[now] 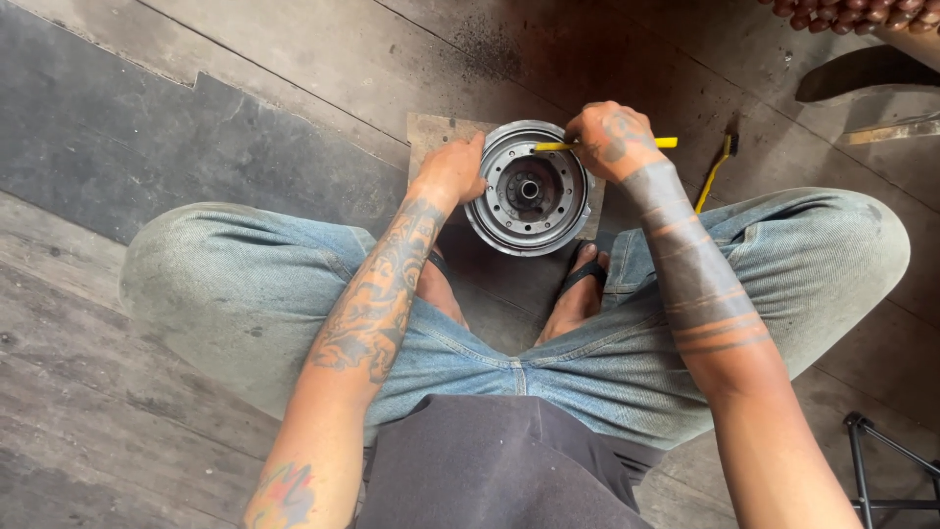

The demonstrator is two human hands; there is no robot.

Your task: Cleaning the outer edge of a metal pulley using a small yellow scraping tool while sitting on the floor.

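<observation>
A round grey metal drum-like part with a central hub and bolt holes lies on a small board on the floor, between my feet. My left hand grips its left rim. My right hand rests on its upper right rim, closed around a thin yellow-handled tool held crosswise, its tip pointing left over the part.
A second yellow-handled brush lies on the floor to the right of my right hand. I squat in jeans, my sandalled feet just below the part. A dark slab lies at the top right, a black metal stand at the bottom right.
</observation>
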